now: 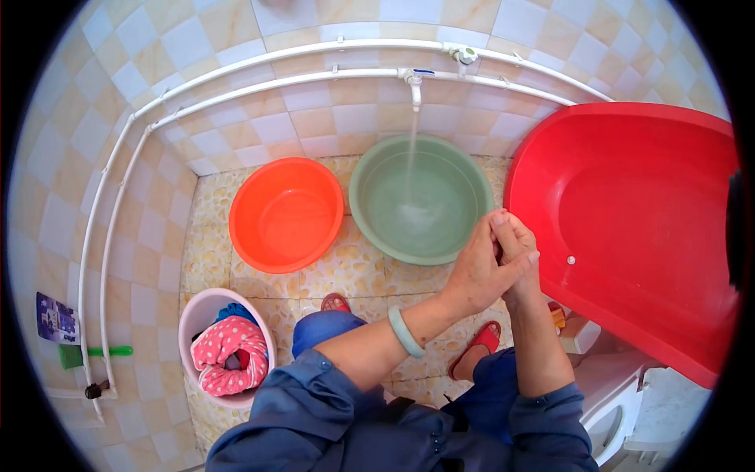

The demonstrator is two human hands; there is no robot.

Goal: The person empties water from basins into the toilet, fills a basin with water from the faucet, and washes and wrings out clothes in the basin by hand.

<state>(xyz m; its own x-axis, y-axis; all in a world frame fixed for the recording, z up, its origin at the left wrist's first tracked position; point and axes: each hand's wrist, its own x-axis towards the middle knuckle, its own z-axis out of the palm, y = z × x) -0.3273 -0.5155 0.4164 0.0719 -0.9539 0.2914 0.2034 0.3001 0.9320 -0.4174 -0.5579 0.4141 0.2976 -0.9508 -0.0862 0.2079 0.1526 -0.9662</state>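
Note:
My left hand, below a pale green bangle on the wrist, is pressed against my right hand. Both are closed together, fingers folded over each other, and whatever lies between the palms is hidden. They are just beyond the lower right rim of a green basin, beside the red tub. Water runs from a white tap into the basin, which holds water.
An orange basin stands left of the green one. A pink bucket holds a dotted pink cloth and blue fabric. The large red tub leans at the right. White pipes run along the tiled wall.

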